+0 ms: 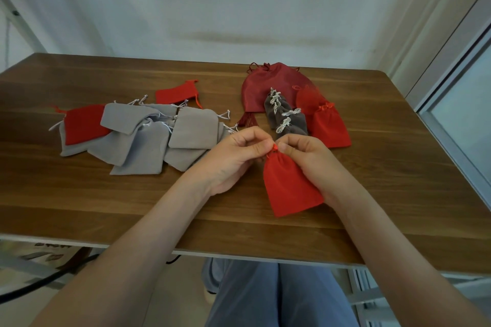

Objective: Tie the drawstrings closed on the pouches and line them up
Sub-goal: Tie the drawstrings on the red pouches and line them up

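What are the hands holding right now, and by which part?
Both the left hand and right hand pinch the red pouch at its gathered neck, on the drawstring.

Obstacles: grey pouch heap point(148, 141) sprawling across the table's point(79, 210) left half; tied pouches point(288, 117) crowding toward the far right corner. Free room: bare wood running along the near edge and lying open at the far left corner.
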A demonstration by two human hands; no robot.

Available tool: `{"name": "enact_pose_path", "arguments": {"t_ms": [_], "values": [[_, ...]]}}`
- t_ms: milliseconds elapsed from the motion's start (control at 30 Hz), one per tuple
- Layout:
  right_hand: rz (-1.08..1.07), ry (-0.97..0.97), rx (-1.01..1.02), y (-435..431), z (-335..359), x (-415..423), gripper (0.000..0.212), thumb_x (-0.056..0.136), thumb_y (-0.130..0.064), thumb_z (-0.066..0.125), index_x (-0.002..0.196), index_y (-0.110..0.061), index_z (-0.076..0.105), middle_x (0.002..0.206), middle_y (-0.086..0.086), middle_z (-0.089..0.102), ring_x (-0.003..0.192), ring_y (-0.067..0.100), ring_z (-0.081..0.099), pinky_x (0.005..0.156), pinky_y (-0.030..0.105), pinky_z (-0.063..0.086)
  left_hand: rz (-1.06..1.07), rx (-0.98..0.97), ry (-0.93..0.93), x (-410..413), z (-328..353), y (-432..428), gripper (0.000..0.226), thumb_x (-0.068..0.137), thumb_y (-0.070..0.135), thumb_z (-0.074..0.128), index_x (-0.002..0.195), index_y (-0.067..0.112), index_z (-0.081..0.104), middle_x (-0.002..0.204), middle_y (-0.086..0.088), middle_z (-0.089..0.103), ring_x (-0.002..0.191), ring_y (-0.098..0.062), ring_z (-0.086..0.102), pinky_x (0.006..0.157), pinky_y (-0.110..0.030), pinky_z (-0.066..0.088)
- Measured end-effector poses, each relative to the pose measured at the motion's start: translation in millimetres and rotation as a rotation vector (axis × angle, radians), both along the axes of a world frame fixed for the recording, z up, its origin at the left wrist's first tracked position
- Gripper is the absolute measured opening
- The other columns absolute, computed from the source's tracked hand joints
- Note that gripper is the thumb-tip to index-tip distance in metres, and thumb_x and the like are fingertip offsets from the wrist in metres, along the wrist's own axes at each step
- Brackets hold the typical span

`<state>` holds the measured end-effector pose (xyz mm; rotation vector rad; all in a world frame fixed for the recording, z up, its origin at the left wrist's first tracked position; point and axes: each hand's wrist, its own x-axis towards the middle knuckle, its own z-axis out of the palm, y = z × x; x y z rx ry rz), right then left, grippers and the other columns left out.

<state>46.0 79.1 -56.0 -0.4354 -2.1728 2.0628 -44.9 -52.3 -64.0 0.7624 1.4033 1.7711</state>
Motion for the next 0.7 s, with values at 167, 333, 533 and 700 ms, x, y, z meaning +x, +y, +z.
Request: {"name": "enact_pose_path", "arguments": {"t_ms": [167, 333, 533, 700], "values": [[-0.024, -0.046, 0.06, -3.2, -3.3, -2.6, 0.021, 0.095, -0.011, 0.051, 0.079, -0.014, 0.063, 0.07, -0.001, 0.06, 0.065, 0.008, 0.053, 0.062, 0.02, 0.043, 0.012, -0.134, 0.082, -6.6, 4.0, -3.2, 0.012, 0.082, 0.003, 0.062, 0.075, 0.01, 0.057, 0.066, 0.006, 0.065, 0.065, -0.004, 0.059, 0.065, -0.015, 0.047], [-0.036, -0.054, 0.206, -3.7, -11.1, -6.6, 0.019, 0.093, -0.017, 0.057, 0.076, -0.021, 0.065, 0.072, -0.005, 0.064, 0.07, 0.009, 0.055, 0.07, 0.029, 0.043, 0.062, -0.313, 0.342, -10.5, 10.0, -5.5, 0.016, 0.084, 0.0, 0.065, 0.074, 0.01, 0.059, 0.072, 0.002, 0.066, 0.07, -0.007, 0.06, 0.073, -0.023, 0.05], [-0.059, -0.073, 0.386, -4.5, -15.2, -10.7, 0.018, 0.091, -0.023, 0.059, 0.075, -0.024, 0.066, 0.068, -0.011, 0.064, 0.068, 0.006, 0.056, 0.07, 0.032, 0.044, 0.081, -0.646, 1.023, -6.5, 21.8, -4.2, 0.005, 0.09, 0.02, 0.059, 0.09, 0.021, 0.054, 0.089, 0.008, 0.06, 0.089, -0.011, 0.056, 0.071, -0.022, 0.043], [-0.064, -0.078, 0.444, -5.9, -15.1, -10.8, 0.019, 0.091, -0.025, 0.059, 0.073, -0.027, 0.066, 0.073, -0.006, 0.067, 0.071, 0.01, 0.059, 0.075, 0.039, 0.048, 0.0, -0.768, 1.41, -0.9, 25.6, 4.1, 0.019, 0.098, 0.016, 0.042, 0.113, 0.007, 0.051, 0.117, -0.008, 0.056, 0.112, -0.023, 0.048, 0.082, -0.023, 0.028]]}}
